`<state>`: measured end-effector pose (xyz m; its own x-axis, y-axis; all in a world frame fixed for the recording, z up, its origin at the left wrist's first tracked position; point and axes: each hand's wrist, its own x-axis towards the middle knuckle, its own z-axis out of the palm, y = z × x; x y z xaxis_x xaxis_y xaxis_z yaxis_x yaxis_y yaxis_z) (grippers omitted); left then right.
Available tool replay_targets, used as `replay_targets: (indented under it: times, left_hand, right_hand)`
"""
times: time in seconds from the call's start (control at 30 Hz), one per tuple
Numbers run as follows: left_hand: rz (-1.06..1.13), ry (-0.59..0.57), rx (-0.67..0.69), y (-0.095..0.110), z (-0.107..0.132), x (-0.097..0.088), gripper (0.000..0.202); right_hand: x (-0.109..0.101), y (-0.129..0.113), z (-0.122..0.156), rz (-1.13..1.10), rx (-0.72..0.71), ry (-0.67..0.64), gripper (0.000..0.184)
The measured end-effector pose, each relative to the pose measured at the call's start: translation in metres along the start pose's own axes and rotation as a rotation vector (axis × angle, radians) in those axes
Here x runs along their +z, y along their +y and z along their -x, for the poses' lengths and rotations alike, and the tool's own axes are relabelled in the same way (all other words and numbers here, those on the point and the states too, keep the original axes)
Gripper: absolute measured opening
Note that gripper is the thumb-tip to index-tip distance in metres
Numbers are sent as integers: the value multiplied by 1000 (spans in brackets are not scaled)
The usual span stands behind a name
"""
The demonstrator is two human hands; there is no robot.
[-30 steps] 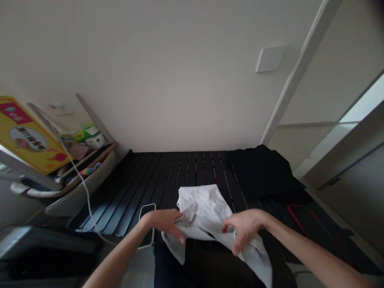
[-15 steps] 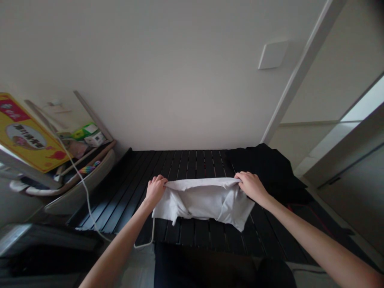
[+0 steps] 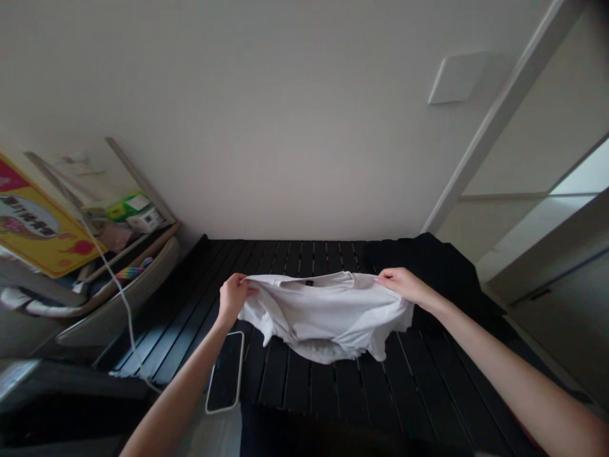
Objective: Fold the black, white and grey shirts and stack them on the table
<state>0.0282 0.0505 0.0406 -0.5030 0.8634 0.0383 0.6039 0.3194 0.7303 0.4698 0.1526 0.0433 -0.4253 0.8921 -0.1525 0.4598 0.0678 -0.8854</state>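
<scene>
A white T-shirt (image 3: 323, 311) hangs between my two hands, its neckline at the top with a small dark label inside the collar. My left hand (image 3: 234, 296) is closed on the shirt's left shoulder. At the opposite shoulder, my right hand (image 3: 400, 283) pinches the fabric between thumb and fingers. The lower part sags in loose folds just over the black slatted surface (image 3: 285, 374); whether it touches the slats I cannot tell. Near my left forearm lies a phone (image 3: 225, 371) with a dark screen and a pale edge.
Black cloth (image 3: 428, 266) lies at the right back of the slats. To the left, a cart-like holder (image 3: 157, 254) carries small packages and a yellow box (image 3: 42, 222), with a white cable (image 3: 124, 298) hanging across. A pale wall (image 3: 304, 127) rises behind.
The shirt has been raised slightly and opened out, so its neckline and label now show. Both hands still grip it, a little farther apart. The phone has come into fuller view.
</scene>
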Motion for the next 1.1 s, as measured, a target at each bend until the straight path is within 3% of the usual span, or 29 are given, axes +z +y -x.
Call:
replay_targets:
  times: [0.13, 0.2, 0.23, 0.3, 0.4, 0.47, 0.53, 0.6, 0.73, 0.87, 0.97, 1.1]
  left_hand:
    - [-434, 213, 143, 16, -11, 2, 30]
    - [-644, 227, 205, 24, -24, -3, 35]
    - [-710, 215, 221, 29, -34, -7, 38]
    - [-761, 180, 234, 38, -58, -10, 41]
    - [-665, 141, 275, 55, -98, 1, 34]
    - [-574, 98, 313, 64, -117, 21, 43]
    - [-533, 35, 316, 69, -123, 48, 64]
    - [-532, -30, 329, 70, -114, 77, 72]
    - [-544, -205, 433, 60, -65, 124, 53]
    - [-598, -362, 421, 42, -11, 146, 55]
    - [-658, -408, 376, 22, 8, 141, 54]
    - [-657, -412, 211, -8, 13, 108, 55]
  right_hand:
    - [-6, -20, -25, 183, 11, -330, 34]
    - [-19, -32, -41, 250, 54, -480, 28]
    - [-26, -39, -52, 319, 76, -484, 24]
    - [-39, -51, -79, 513, 90, -339, 18]
    - [-46, -62, -126, 714, 34, 15, 16]
    - [-35, -62, -152, 759, -25, 196, 31]
    - [-11, -53, -165, 855, -119, 381, 43]
    - [24, -38, -164, 964, -222, 463, 47]
    - [106, -4, -127, 958, -354, 164, 45]
    - [163, 19, -75, 891, -407, 36, 44]
    - [173, 26, -48, 877, -348, 26, 41]
    - [155, 37, -35, 858, -238, 35, 41]
